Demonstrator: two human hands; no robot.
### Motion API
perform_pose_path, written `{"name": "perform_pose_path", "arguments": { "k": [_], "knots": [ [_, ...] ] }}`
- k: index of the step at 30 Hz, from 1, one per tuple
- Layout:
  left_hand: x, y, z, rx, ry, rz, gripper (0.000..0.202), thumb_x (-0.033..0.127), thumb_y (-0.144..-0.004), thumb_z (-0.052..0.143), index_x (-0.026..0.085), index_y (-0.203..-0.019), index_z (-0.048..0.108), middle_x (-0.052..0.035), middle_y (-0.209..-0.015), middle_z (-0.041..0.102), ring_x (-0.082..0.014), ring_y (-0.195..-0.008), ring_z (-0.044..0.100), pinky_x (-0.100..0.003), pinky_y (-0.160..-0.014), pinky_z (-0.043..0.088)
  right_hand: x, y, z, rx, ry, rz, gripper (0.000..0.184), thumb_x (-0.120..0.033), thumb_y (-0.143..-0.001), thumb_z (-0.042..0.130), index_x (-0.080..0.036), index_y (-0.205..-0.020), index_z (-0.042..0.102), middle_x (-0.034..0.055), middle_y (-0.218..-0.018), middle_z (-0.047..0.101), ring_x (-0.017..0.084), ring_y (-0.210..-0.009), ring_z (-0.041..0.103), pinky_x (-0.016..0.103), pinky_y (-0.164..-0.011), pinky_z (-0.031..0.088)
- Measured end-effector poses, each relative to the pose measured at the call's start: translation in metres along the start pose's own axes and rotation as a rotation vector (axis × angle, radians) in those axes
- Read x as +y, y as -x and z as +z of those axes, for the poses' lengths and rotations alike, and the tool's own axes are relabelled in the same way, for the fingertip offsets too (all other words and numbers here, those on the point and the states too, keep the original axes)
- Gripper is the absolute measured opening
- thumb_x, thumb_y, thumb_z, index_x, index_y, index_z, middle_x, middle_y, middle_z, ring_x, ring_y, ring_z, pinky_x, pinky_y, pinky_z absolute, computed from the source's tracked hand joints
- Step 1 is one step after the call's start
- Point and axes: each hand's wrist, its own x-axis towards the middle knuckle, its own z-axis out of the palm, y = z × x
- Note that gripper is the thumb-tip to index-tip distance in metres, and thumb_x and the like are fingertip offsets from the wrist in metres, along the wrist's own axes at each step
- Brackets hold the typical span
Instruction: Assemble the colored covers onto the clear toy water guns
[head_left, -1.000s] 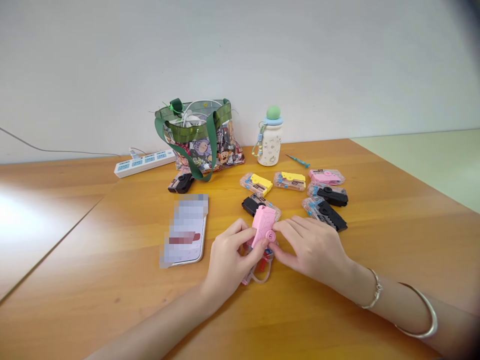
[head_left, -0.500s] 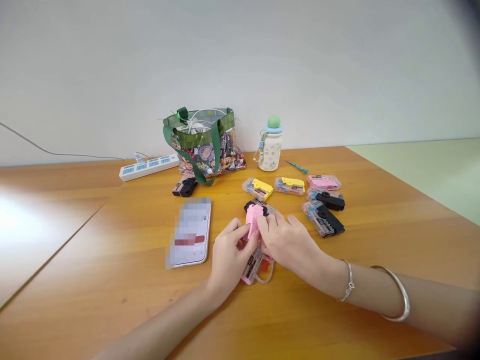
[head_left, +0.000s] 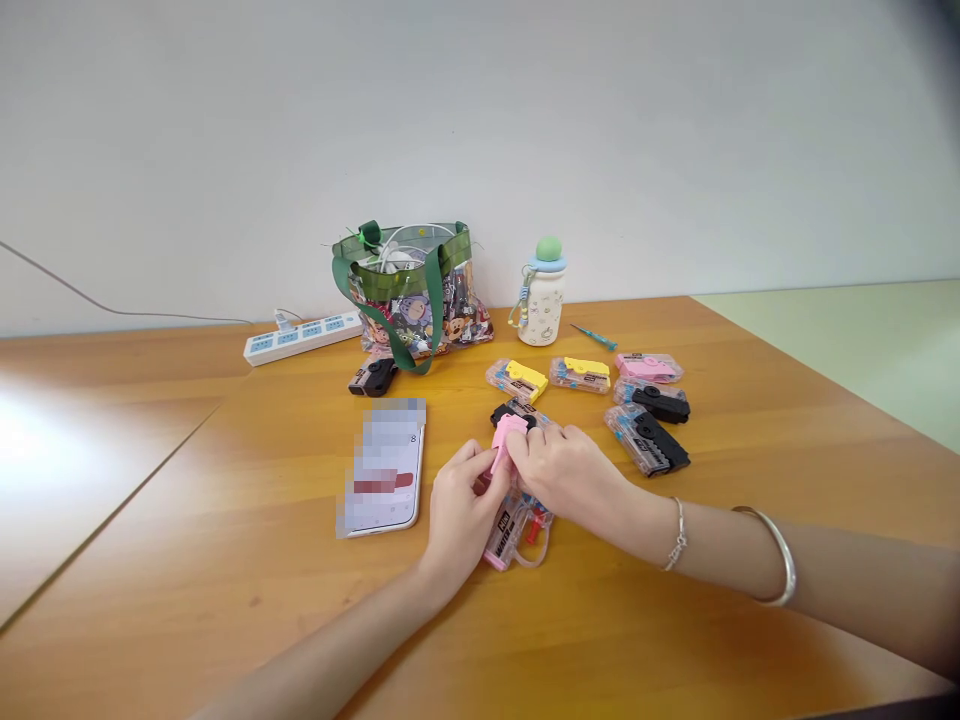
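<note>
Both of my hands meet over the middle of the table at a small pink water gun. Its pink plastic part (head_left: 505, 438) is pinched between the thumb and fingers of my left hand (head_left: 466, 505). From the right, my right hand (head_left: 574, 470) presses curled fingers onto the same part and hides some of it. Beneath the hands shows the clear printed body (head_left: 504, 540) with a red trigger (head_left: 535, 528); my fingers cover where it meets the pink part. Just behind lies a black and clear water gun (head_left: 517, 410), partly hidden.
Folded water guns lie to the right: pink (head_left: 649, 368), black (head_left: 660, 402) and larger black (head_left: 649, 442). Two yellow ones (head_left: 581, 375) lie farther back. A phone (head_left: 382, 470), black gun (head_left: 373, 378), power strip (head_left: 304, 338), bag (head_left: 416, 300), bottle (head_left: 541, 300) and screwdriver (head_left: 595, 336) surround them.
My right hand has shifted slightly and its fingers cover more of the pink part's right side. The left hand keeps its pinch. The whole view has moved a little.
</note>
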Motion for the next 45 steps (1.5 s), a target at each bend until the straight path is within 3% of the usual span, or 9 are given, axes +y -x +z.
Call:
{"name": "perform_pose_path", "arguments": {
  "k": [6,9,13,21,26,30,37,42,45],
  "knots": [
    [0.003,0.0,-0.001,-0.014,0.032,-0.002,0.034,0.033,-0.088,0.044,0.017,-0.06,0.053,0.0024,-0.064,0.042,-0.011,-0.058,0.044,-0.022,-0.053,0.033,0.03,0.004,-0.008,0.021,-0.197,0.068,0.013,-0.023,-0.09,0.044,-0.017,-0.086,0.056,-0.0013,-0.058,0.064,0.013,-0.047,0.057,0.027,-0.043,0.021],
    [0.004,0.001,-0.001,-0.039,0.034,0.022,0.032,0.031,-0.087,0.047,0.018,-0.059,0.055,0.0022,-0.065,0.044,-0.011,-0.06,0.045,-0.022,-0.054,0.032,0.047,0.021,-0.002,0.061,-0.414,0.149,0.022,-0.022,-0.092,0.043,-0.019,-0.075,0.057,-0.0022,-0.059,0.062,0.012,-0.051,0.056,0.025,-0.047,0.028],
    [0.002,0.0,-0.001,-0.056,0.041,0.032,0.03,0.031,-0.086,0.05,0.018,-0.059,0.057,0.0018,-0.066,0.046,-0.0114,-0.061,0.045,-0.023,-0.055,0.032,0.06,0.043,0.017,0.079,-0.468,0.097,0.023,-0.024,-0.093,0.044,-0.018,-0.078,0.061,0.0019,-0.07,0.062,0.016,-0.068,0.057,0.026,-0.059,0.037],
    [0.005,0.0,-0.002,-0.096,0.023,0.098,0.026,0.029,-0.087,0.05,0.02,-0.067,0.064,-0.0009,-0.072,0.055,-0.015,-0.07,0.052,-0.025,-0.065,0.041,0.059,0.05,0.029,0.056,-0.409,0.045,0.017,-0.025,-0.091,0.05,-0.02,-0.09,0.066,0.0068,-0.101,0.066,0.024,-0.094,0.057,0.042,-0.084,0.038],
    [0.006,0.0,0.0,-0.114,-0.048,0.286,0.015,0.019,-0.082,0.056,0.022,-0.079,0.07,-0.005,-0.098,0.063,-0.02,-0.09,0.054,-0.031,-0.079,0.043,0.053,0.052,0.017,0.158,-0.669,0.092,0.018,-0.019,-0.09,0.049,-0.02,-0.102,0.063,0.0077,-0.108,0.064,0.025,-0.107,0.052,0.043,-0.088,0.041],
    [0.005,-0.001,0.002,-0.159,-0.047,0.323,0.016,0.014,-0.079,0.057,0.023,-0.077,0.07,-0.0052,-0.108,0.063,-0.0221,-0.098,0.053,-0.034,-0.084,0.044,0.045,0.053,0.012,0.246,-0.883,-0.006,0.026,-0.018,-0.091,0.049,-0.021,-0.116,0.055,0.0068,-0.109,0.066,0.019,-0.104,0.056,0.037,-0.089,0.045],
    [0.008,0.002,-0.005,-0.299,0.066,0.301,0.035,0.016,-0.089,0.034,0.022,-0.089,0.068,-0.0072,-0.116,0.058,-0.0205,-0.103,0.053,-0.032,-0.089,0.043,0.039,0.055,0.01,0.361,-0.737,-0.079,0.02,-0.013,-0.089,0.053,-0.018,-0.106,0.06,0.0073,-0.101,0.067,0.017,-0.099,0.058,0.033,-0.084,0.048],
    [0.011,0.004,-0.007,-0.307,0.093,0.301,0.03,0.034,-0.087,0.042,0.02,-0.093,0.068,-0.0097,-0.112,0.058,-0.0242,-0.1,0.054,-0.035,-0.087,0.043,0.038,0.055,0.01,0.439,-0.635,-0.093,0.014,-0.013,-0.088,0.054,-0.019,-0.097,0.063,0.0045,-0.092,0.069,0.017,-0.095,0.059,0.032,-0.082,0.049],
    [0.011,0.003,-0.006,-0.293,0.093,0.264,0.026,0.032,-0.083,0.046,0.018,-0.088,0.068,-0.0104,-0.108,0.06,-0.0252,-0.099,0.055,-0.036,-0.086,0.044,0.037,0.053,0.009,0.445,-0.619,-0.105,0.011,-0.017,-0.088,0.055,-0.02,-0.095,0.063,0.003,-0.091,0.07,0.016,-0.093,0.059,0.031,-0.081,0.049]
  ]
}}
